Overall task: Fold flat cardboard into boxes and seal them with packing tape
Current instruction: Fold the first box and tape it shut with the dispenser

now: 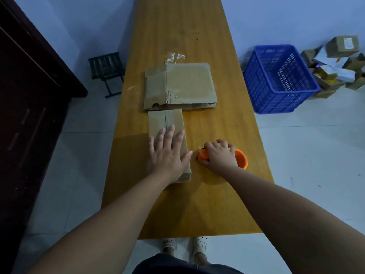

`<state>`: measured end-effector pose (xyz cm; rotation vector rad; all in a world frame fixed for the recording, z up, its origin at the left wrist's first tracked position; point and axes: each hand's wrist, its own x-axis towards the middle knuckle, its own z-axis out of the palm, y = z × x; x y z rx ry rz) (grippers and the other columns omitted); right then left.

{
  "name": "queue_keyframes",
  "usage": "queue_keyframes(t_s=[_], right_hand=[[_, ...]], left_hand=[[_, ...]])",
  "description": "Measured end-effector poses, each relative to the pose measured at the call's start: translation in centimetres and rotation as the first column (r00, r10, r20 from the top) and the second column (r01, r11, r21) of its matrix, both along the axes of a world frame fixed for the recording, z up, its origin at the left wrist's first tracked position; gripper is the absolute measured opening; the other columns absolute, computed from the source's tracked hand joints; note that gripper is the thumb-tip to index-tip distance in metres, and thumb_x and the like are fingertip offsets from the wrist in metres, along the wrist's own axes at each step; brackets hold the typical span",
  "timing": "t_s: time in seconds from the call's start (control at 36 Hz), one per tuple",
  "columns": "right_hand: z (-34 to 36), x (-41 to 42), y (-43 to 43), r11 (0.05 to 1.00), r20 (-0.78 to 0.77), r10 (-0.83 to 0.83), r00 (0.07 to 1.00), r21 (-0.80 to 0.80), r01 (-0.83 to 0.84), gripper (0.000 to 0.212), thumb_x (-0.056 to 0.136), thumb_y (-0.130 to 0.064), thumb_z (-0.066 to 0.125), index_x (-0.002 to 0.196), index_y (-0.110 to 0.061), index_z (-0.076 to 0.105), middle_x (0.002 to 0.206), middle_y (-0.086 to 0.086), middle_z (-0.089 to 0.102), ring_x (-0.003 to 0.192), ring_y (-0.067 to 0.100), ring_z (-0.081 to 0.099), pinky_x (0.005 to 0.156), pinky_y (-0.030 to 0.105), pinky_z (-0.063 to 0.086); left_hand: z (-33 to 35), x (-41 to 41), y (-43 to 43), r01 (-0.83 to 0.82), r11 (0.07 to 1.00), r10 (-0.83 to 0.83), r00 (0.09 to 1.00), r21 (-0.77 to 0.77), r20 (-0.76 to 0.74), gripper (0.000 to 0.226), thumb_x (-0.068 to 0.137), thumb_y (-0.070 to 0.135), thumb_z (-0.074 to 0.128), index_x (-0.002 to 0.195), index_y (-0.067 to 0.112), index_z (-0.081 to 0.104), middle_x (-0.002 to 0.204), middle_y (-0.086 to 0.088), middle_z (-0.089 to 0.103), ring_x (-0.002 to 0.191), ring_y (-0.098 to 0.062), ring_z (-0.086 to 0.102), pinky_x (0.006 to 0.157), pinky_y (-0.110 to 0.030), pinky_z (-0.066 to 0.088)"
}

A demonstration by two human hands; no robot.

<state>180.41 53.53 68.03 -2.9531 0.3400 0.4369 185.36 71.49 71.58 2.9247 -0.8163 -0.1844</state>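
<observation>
The left hand (167, 153) lies flat, fingers straight and spread, on a narrow folded cardboard box (166, 123) resting on the wooden surface (207, 204). Just beside it, the right hand (220, 155) grips an orange tape dispenser (240, 158). Farther along lies a stack of flat cardboard (180, 86). A blue crate (276, 78) stands on the floor to the right.

A blue plastic crate (264, 91) is sitting on the pale tiled floor (308, 155) right of the long wooden table (177, 20) — a heap of parcels (341, 46) is lying just beside it. A small black stool (106, 70) is standing left of the table, near a dark wooden cabinet (29, 95).
</observation>
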Motion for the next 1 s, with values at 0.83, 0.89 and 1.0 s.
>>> queue_keyframes(t_s=[0.83,0.89,1.0], right_hand=[[1.4,0.5,0.3,0.974,0.082,-0.058,0.995,0.225,0.039,0.075,0.088,-0.056,0.056,0.149,-0.035,0.019,0.152,0.006,0.028,0.142,0.031,0.019,0.112,0.052,0.021],[1.6,0.4,0.5,0.936,0.165,-0.184,0.969,0.330,0.121,0.067,0.091,-0.056,0.051,0.148,-0.033,0.023,0.149,0.005,0.034,0.141,0.028,0.022,0.112,0.050,0.022],[1.5,0.0,0.1,0.884,0.214,-0.319,0.923,0.419,0.209,0.052,0.098,-0.045,0.045,0.145,-0.027,0.031,0.145,0.004,0.044,0.140,0.024,0.028,0.111,0.046,0.027]], left_hand=[[-0.1,0.0,0.1,0.005,1.000,-0.005,1.000,-0.006,0.004,0.071,0.088,0.066,0.009,0.150,0.033,0.000,0.160,0.000,-0.003,0.146,-0.023,-0.006,0.113,-0.046,-0.009],[-0.2,0.1,0.1,0.003,1.000,-0.003,1.000,-0.004,0.004,0.072,0.086,0.067,0.006,0.150,0.033,0.000,0.160,0.000,-0.003,0.146,-0.023,-0.006,0.113,-0.047,-0.009],[-0.1,0.1,0.1,-0.002,1.000,0.002,1.000,-0.008,0.010,0.072,0.086,0.067,0.007,0.150,0.033,0.001,0.160,0.000,-0.002,0.146,-0.023,-0.006,0.113,-0.046,-0.010]])
